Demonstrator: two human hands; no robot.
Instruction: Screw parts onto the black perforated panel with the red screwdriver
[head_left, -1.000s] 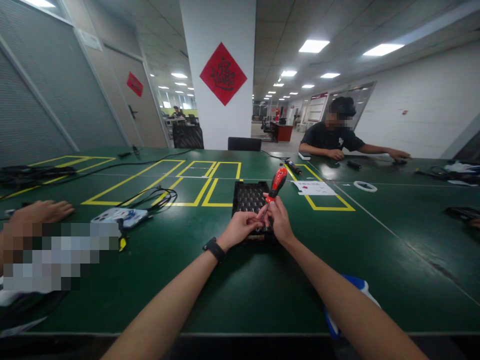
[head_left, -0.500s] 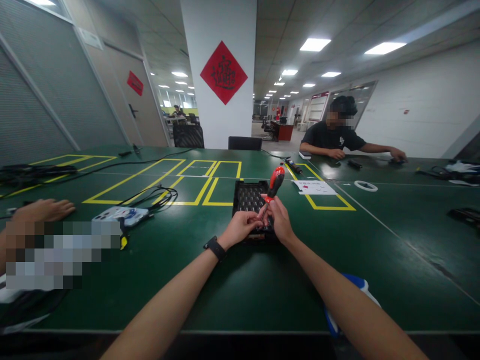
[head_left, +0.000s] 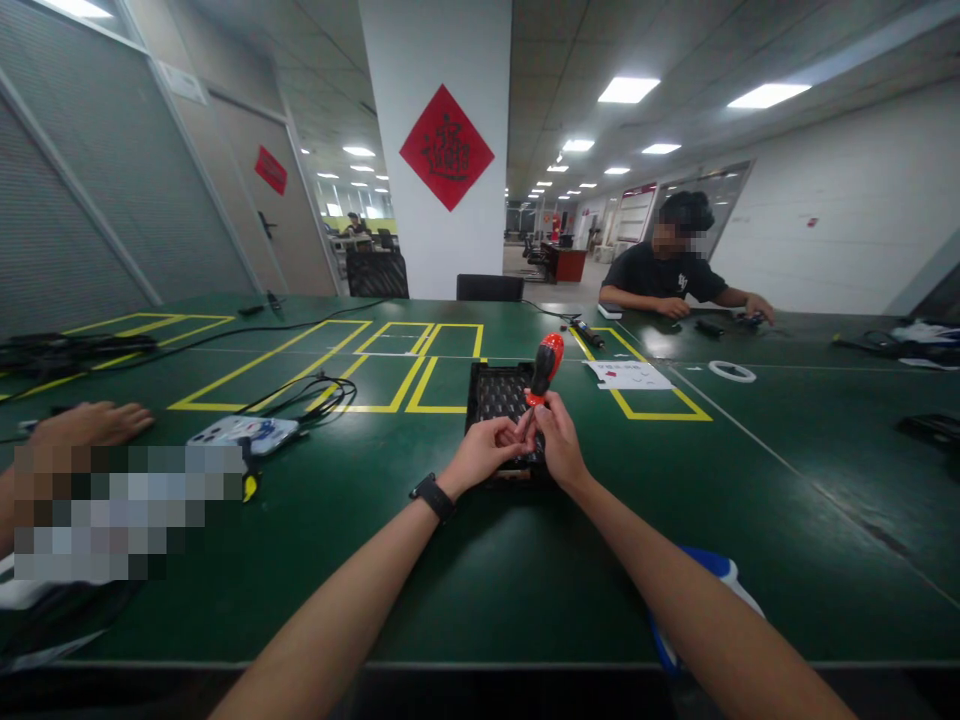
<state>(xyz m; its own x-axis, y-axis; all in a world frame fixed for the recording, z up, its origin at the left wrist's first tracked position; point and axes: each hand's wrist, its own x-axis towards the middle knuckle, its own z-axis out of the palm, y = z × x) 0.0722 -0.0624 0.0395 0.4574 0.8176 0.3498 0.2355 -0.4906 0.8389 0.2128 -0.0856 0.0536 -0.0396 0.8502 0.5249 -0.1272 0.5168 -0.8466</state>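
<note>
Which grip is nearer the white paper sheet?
Right. The right grip, holding the screwdriver, is left of the white sheet, on its near side; the left grip is farther left.

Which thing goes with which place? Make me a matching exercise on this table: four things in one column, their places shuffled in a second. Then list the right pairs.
Things
1. Screwdriver
2. Black tray
3. Black wristband
4. White sheet

Places
A. Worn at the left wrist
B. Lying partly over a yellow tape outline
C. Gripped in the right hand
D. On the green table, beneath the left hand and the other one

Right pairs
1-C
2-D
3-A
4-B
</note>
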